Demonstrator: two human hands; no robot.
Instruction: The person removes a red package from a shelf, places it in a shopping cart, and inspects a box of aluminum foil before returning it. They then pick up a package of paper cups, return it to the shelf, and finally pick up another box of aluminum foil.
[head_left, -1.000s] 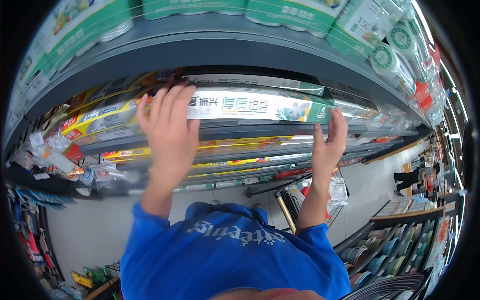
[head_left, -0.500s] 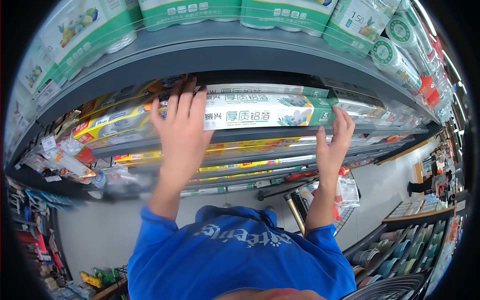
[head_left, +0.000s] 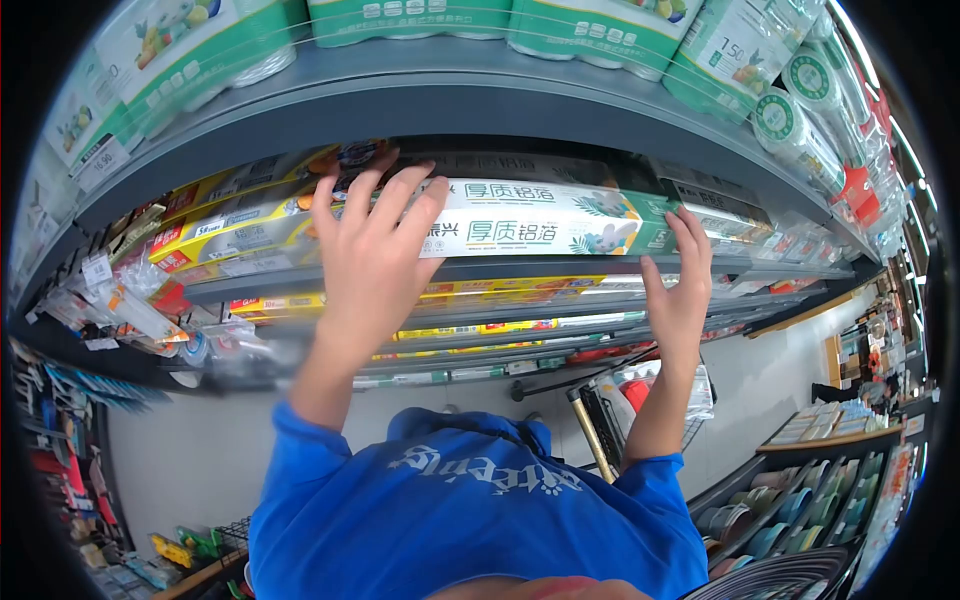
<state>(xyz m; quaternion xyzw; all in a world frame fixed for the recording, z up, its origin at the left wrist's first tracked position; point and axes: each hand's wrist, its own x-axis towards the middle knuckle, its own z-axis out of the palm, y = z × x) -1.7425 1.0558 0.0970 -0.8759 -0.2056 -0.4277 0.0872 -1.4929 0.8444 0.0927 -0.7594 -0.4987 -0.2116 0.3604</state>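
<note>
A long white and green box of aluminium foil (head_left: 520, 235) lies along the front of the shelf, its label facing me. My left hand (head_left: 375, 235) is at its left end, fingers curved over the top and thumb low on the front. My right hand (head_left: 682, 270) grips the green right end, with the fingers at the upper edge and the thumb below. Behind it, a similar box (head_left: 490, 163) sits in shadow. Yellow and silver foil boxes (head_left: 235, 235) lie to the left of my left hand.
Overhead, a grey shelf (head_left: 480, 108) carries green and white packs of rolls (head_left: 410, 20). Lower shelves hold yellow boxes (head_left: 510, 292). A shopping cart with a gold-coloured bar (head_left: 592, 432) stands below my right arm. Bowls (head_left: 770, 530) fill a display at the lower right.
The view has shifted slightly. More of the front box's top shows, and the box behind it appears farther back and darker. Both hands remain at the front box's ends.
</note>
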